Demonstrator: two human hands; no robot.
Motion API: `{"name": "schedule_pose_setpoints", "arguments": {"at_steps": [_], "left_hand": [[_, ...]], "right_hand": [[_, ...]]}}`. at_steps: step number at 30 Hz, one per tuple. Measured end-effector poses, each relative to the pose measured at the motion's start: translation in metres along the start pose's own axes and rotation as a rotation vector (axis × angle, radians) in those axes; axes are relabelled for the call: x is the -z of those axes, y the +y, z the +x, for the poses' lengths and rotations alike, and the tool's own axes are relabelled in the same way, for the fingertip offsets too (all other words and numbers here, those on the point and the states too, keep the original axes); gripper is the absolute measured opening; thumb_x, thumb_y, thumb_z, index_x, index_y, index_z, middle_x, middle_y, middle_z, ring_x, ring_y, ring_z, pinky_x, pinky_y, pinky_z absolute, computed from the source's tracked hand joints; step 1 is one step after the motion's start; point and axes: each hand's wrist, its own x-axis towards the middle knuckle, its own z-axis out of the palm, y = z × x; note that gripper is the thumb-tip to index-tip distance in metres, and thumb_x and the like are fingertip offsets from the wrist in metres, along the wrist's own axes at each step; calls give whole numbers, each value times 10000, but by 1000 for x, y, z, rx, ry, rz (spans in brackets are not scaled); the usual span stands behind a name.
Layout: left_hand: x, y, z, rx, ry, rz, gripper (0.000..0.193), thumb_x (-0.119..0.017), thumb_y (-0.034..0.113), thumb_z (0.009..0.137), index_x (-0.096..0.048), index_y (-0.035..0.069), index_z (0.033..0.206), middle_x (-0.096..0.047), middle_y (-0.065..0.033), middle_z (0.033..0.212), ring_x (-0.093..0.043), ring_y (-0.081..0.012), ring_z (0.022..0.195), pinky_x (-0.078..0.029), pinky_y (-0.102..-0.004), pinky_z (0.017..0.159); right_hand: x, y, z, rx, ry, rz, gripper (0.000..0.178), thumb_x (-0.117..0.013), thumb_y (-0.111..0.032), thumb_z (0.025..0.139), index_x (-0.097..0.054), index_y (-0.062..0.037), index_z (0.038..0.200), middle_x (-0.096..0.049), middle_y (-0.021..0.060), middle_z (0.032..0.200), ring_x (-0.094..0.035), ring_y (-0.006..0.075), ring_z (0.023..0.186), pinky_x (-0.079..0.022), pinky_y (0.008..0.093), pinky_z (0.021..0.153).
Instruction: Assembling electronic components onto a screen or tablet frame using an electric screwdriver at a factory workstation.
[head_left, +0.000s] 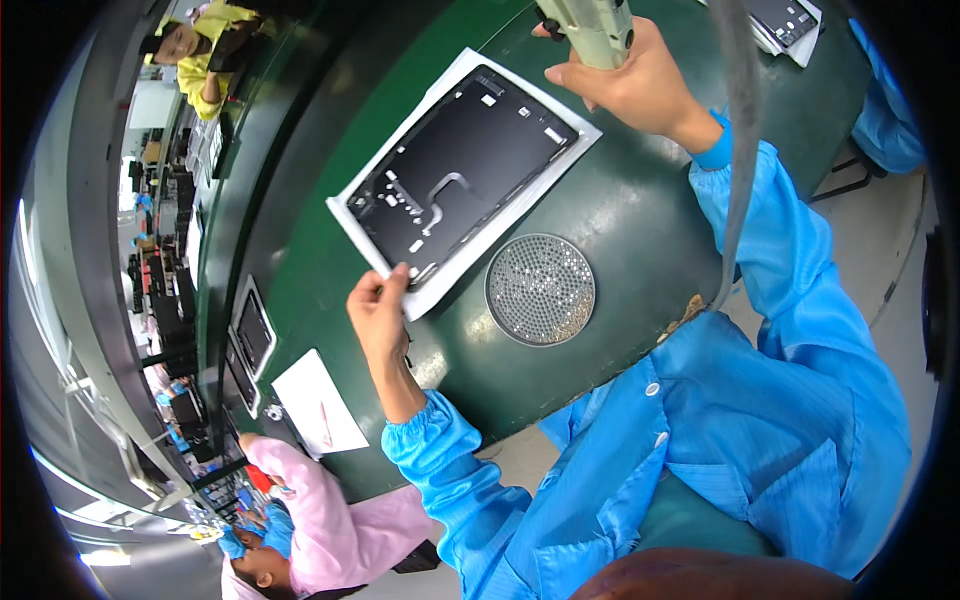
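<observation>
A black flat device housing (460,150) with small white stickers and a curved grey strip lies on a white padded sheet (500,221) on the green table. At its near left corner my left hand (378,318) is closed, thumb and finger pinching the edge of the housing or sheet; which of the two I cannot tell. My right hand (650,90) is wrapped round a pale green hand tool (592,35) beyond the sheet's right corner. The tool's upper end is cut off by the picture's rim. Nearer me sits a round perforated metal tray (540,285) with tiny screw-like pieces.
A grey cable or hose (742,150) hangs down on the right. White paper with a pen (325,425) and more dark housings (255,325) lie at left. Another housing (785,22) is at far right. A person in pink (340,530) sits left; one in yellow (205,65) sits across.
</observation>
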Motion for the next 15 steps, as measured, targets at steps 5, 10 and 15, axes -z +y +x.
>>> {"name": "schedule_pose_setpoints", "arguments": {"at_steps": [5, 10, 15], "left_hand": [[-2, 46, 35, -246, 157, -356, 237, -616, -13, 835, -503, 90, 655, -576, -9, 660, -542, -79, 578, -456, -230, 531], [41, 79, 86, -257, 243, -328, 141, -695, 110, 846, -583, 24, 851, -632, -55, 789, -636, -156, 670, -536, -271, 568], [106, 2, 114, -361, 463, 717, 710, -704, 392, 841, -440, -76, 1305, -559, -260, 1214, -536, -342, 1165, -441, -398, 967]], "right_hand": [[1, -6, -6, 7, 9, -99, 307, -700, -64, 774, -632, 1, 1066, -591, 32, 689, -521, 70, 583, -443, 253, 549], [-2, -8, -9, 6, -28, 36, 353, -686, -77, 721, -614, 6, 1057, -604, 75, 759, -508, 93, 663, -465, 280, 651], [-1, 5, -7, 191, 76, -48, 312, -677, -70, 736, -611, 20, 1028, -587, 75, 717, -509, 125, 617, -452, 281, 604]]}}
